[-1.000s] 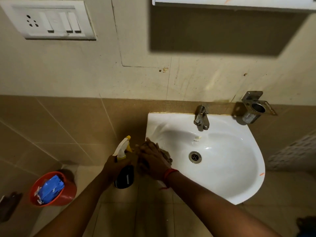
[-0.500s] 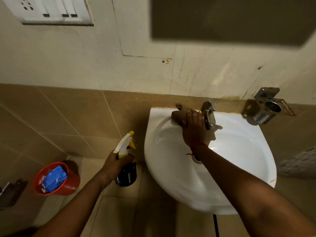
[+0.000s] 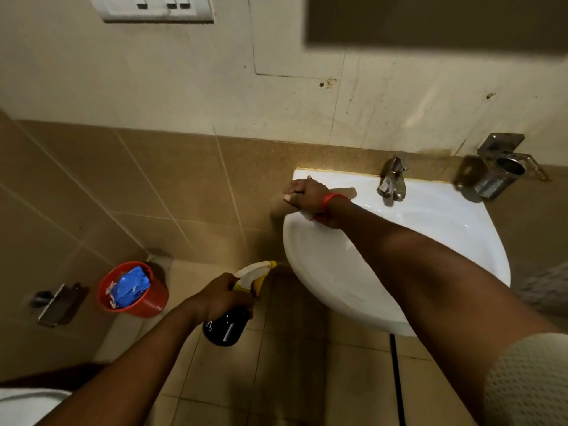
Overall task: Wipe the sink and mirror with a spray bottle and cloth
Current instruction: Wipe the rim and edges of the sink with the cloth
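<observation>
Sink (image 3: 384, 272): white ceramic basin, wall-mounted against a band of brown tiles (image 3: 138, 186), with a metal tap (image 3: 392, 179) at the centre of its back rim. Above the tile band the wall (image 3: 153, 87) is cream-coloured, marked with stains and streaks. A white switch plate (image 3: 156, 9) is fixed at the top left of the wall. A dark rectangular shadow lies on the wall at the top right. A metal holder (image 3: 499, 167) with a round cup is mounted on the wall just right of the sink.

The right hand (image 3: 305, 193) is positioned at the back left corner of the sink rim, fingers curled closed and pressed onto the rim. The cloth is not clearly visible under it; whether the hand grips one cannot be told. A red band (image 3: 333, 199) encircles the right wrist.

The left hand (image 3: 219, 298) is closed around the neck of the spray bottle (image 3: 229, 321), held below and left of the sink, above the floor (image 3: 292, 364). The bottle has a dark body, a white trigger head and a yellow nozzle pointing toward the sink edge.

The floor is covered in beige tiles. A red bucket (image 3: 135, 292) containing a blue packet (image 3: 129, 285) stands in the corner on the left. A metal fitting (image 3: 57, 304) is attached to the left-hand wall near the bucket.
</observation>
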The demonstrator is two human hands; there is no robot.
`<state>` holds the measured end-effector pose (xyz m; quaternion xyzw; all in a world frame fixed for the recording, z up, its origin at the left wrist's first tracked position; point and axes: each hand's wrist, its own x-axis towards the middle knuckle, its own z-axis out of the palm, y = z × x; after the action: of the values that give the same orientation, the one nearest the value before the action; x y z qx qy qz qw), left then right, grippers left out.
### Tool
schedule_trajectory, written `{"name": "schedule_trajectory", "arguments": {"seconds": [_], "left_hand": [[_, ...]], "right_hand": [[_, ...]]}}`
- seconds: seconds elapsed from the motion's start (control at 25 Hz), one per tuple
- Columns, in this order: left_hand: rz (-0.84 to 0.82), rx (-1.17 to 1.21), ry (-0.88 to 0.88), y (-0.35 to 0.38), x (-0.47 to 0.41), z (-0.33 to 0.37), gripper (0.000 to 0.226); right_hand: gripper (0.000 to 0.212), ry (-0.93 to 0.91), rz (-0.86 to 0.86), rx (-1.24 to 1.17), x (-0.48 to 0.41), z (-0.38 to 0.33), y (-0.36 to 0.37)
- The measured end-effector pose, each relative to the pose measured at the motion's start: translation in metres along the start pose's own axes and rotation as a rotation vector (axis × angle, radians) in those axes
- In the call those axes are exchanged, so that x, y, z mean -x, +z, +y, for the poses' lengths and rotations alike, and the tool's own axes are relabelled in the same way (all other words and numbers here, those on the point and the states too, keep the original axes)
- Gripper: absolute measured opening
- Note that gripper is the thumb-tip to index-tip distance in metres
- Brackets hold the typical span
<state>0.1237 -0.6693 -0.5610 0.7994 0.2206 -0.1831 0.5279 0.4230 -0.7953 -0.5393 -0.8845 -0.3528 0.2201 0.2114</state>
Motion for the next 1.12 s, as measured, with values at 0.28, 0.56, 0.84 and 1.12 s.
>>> {"name": "schedule_trajectory", "arguments": {"seconds": [0.28, 0.56, 0.84, 1.12], "left_hand": [[0.125, 0.086, 0.041, 0.017, 0.05, -0.047, 0.045], [0.11, 0.147, 0.167, 0.034, 0.099, -0.021, 0.035], [0.035, 0.216, 0.196, 0.065, 0.094, -0.003, 0.043], [0.074, 0.28, 0.163, 0.043, 0.059, -0.011, 0.059]], "right_hand": [[0.057, 0.129, 0.161, -0.175, 0.087, -0.035, 0.07], [0.06, 0.284, -0.196, 0.178, 0.229, -0.01, 0.06], [0.087, 0.631, -0.037, 0.459, 0.287, 0.033, 0.085], [0.036, 0.413, 0.289, 0.346, 0.186, -0.06, 0.125]]}}
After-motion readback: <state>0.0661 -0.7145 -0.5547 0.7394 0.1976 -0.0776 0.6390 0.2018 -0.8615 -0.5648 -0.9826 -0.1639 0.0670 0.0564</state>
